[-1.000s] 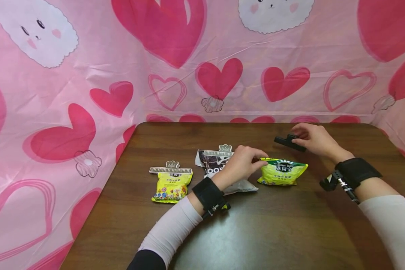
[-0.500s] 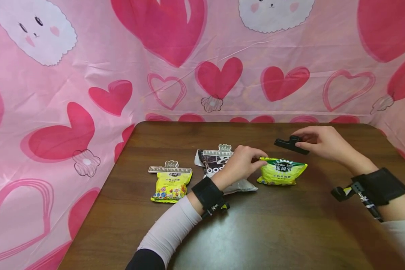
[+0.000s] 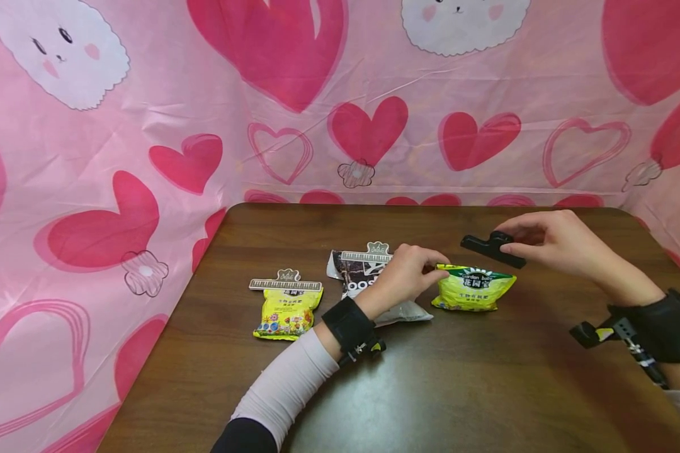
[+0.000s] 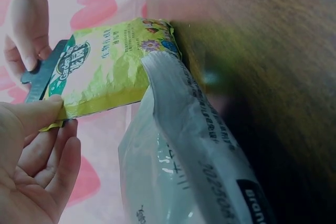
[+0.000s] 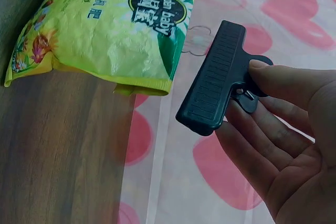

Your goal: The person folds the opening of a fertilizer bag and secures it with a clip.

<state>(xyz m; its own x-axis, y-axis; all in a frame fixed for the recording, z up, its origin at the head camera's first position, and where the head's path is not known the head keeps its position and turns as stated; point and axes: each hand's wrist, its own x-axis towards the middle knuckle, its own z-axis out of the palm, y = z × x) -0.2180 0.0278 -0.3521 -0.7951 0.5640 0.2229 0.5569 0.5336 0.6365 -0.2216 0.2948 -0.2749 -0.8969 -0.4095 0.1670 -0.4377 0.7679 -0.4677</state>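
My left hand (image 3: 410, 272) pinches the top left corner of a yellow-green fertilizer bag (image 3: 474, 289) between thumb and fingers. That bag stands upright on the table, its top edge green. Just behind and right of it, my right hand (image 3: 555, 242) holds a black bag clip (image 5: 215, 77) by its handles, thumb on one side and fingers on the other. In the right wrist view the clip is apart from the bag's top edge. From the left wrist view, the clip (image 4: 47, 72) appears beyond the bag's green edge.
Left of the standing bag lies a black-and-silver bag (image 3: 405, 313) with a light clip (image 3: 368, 255) on its top, partly hidden by my left arm. Farther left lies another yellow bag (image 3: 288, 314) with a similar clip (image 3: 286, 284). A heart-patterned pink cloth (image 3: 374, 75) hangs behind the table (image 3: 430, 390).
My right hand has drawn back to the right and slightly toward me, and the black bag clip has shifted a little right with it. My left hand and the bags stay in place.
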